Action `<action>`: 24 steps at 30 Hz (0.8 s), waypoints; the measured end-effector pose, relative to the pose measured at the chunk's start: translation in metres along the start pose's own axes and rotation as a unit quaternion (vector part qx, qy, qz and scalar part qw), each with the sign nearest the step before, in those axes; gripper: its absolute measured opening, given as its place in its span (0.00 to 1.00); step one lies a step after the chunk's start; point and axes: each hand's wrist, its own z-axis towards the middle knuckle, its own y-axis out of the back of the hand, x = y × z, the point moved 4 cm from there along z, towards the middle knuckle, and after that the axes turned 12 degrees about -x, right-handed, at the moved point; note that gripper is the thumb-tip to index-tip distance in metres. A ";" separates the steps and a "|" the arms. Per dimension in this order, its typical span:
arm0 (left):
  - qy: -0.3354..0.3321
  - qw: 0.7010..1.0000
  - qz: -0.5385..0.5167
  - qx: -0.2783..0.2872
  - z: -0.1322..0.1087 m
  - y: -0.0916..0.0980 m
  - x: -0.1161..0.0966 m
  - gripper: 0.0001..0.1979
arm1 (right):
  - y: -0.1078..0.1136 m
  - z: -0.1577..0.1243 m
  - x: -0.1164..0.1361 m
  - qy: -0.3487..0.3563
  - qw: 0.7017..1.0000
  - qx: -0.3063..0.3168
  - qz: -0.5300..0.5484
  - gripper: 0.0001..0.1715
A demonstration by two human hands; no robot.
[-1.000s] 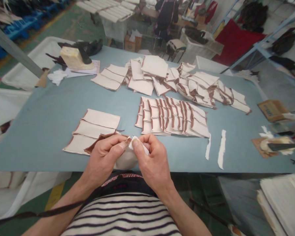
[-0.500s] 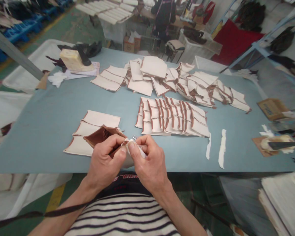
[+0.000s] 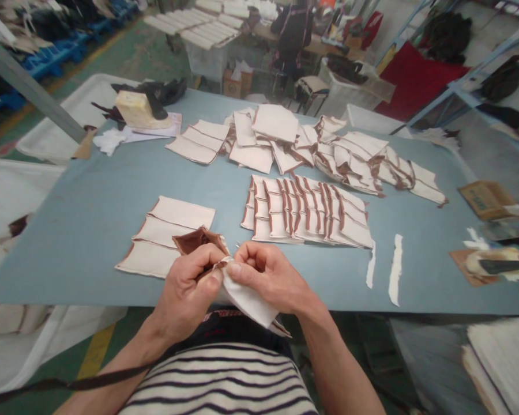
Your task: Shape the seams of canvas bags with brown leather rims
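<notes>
Both hands meet at the table's front edge on a cream fabric piece [image 3: 253, 302] with a brown inner side. My left hand [image 3: 190, 288] is closed on its corner, and the brown opening [image 3: 194, 241] shows above those fingers. My right hand [image 3: 270, 274] pinches the same piece beside my left thumb, with its fingers curled. A small metallic tip shows just behind the right fingers; what it belongs to is hidden. To the left lies a flat cream panel piece [image 3: 155, 236]. Behind the hands sits an overlapping row of cream pieces with brown edges [image 3: 307, 210].
A loose heap of cream pieces [image 3: 277, 124] spans the back of the blue table [image 3: 90, 230]. White strips [image 3: 395, 271] lie at the right, near a small cardboard box [image 3: 486, 199]. A yellowish block [image 3: 136, 109] stands back left. A person [image 3: 294, 34] is beyond the table.
My right hand has turned and shifted slightly right. The held piece now hangs more open below the hands, showing more of its white side, and the brown opening looks narrower.
</notes>
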 end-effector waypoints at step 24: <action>0.129 0.982 -0.114 0.075 0.015 -0.024 0.019 0.06 | -0.003 0.025 -0.036 0.143 0.988 0.044 -0.033 0.39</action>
